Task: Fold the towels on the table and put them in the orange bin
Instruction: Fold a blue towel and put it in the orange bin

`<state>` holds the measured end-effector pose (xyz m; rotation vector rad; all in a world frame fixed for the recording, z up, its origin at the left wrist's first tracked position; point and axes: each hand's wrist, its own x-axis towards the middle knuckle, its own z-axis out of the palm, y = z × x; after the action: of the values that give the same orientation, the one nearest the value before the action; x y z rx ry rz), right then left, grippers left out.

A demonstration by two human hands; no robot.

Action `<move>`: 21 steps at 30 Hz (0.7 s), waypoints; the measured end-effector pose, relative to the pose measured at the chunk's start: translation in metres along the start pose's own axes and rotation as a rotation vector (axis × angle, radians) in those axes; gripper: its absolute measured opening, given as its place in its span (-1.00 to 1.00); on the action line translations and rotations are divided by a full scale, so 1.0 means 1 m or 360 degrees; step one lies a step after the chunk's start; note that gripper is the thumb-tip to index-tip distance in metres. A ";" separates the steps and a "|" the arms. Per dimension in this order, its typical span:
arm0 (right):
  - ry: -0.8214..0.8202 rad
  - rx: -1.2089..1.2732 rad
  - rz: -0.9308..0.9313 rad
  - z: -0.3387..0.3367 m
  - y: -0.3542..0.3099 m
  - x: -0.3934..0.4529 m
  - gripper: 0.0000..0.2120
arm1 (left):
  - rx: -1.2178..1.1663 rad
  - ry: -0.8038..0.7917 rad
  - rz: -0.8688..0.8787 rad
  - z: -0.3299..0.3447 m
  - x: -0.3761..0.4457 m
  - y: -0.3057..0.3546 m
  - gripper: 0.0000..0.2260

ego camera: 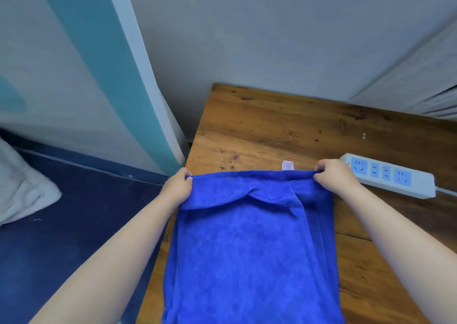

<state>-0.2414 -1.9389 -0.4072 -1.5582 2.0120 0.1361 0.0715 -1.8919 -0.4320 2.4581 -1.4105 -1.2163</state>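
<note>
Right now you hold the blue towel [249, 244] by its far edge, one hand at each corner. Your left hand [176, 187] pinches the left corner, fingers curled over the hem and thumb under it; your right hand [333, 175] pinches the right corner the same way. The towel runs from that edge back toward you, covering the near part of the wooden table [272, 130], and its near end leaves the picture at the bottom. A flap of the towel is folded over just below the held edge. A small white label [287, 166] sticks up from the towel's far edge, near your right hand. Beyond your right hand, just beside it, a white power strip [390, 175] lies on the table.
</note>
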 end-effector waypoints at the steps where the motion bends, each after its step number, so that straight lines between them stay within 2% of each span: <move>1: -0.0016 0.0024 0.0011 0.001 -0.001 0.004 -0.79 | -0.0039 -0.0024 -0.0011 0.002 0.004 0.002 -0.86; 6: -0.0034 0.0046 0.0021 0.003 0.001 0.006 -0.82 | -0.0434 0.0187 -0.0108 0.006 0.010 0.004 -0.88; 10: 0.0032 0.0001 0.0033 0.001 0.000 -0.001 -0.78 | -0.0932 0.0251 0.0029 0.005 -0.006 0.012 -0.88; 13: 0.0048 -0.0112 -0.0080 0.001 -0.004 -0.008 -0.77 | -0.1050 0.0078 0.0227 0.005 -0.030 0.018 -0.88; 15: 0.0046 -0.0135 -0.0068 0.002 -0.007 -0.010 -0.75 | -0.0810 -0.0122 0.0310 0.009 -0.044 0.016 -0.84; 17: 0.0079 -0.0054 0.0037 0.004 -0.009 -0.010 -0.73 | -0.0326 -0.0278 0.0401 0.017 -0.055 0.011 -0.84; 19: 0.0163 -0.0006 0.0071 0.007 -0.008 -0.012 -0.73 | -0.0016 -0.0266 0.0526 0.028 -0.063 0.006 -0.89; 21: 0.0235 -0.0017 0.0034 0.009 -0.001 -0.021 -0.73 | 0.0148 -0.0149 0.0628 0.039 -0.067 0.001 -0.85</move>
<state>-0.2343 -1.9173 -0.4044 -1.5953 2.1450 0.0410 0.0272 -1.8301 -0.4185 2.0526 -1.9001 -1.2076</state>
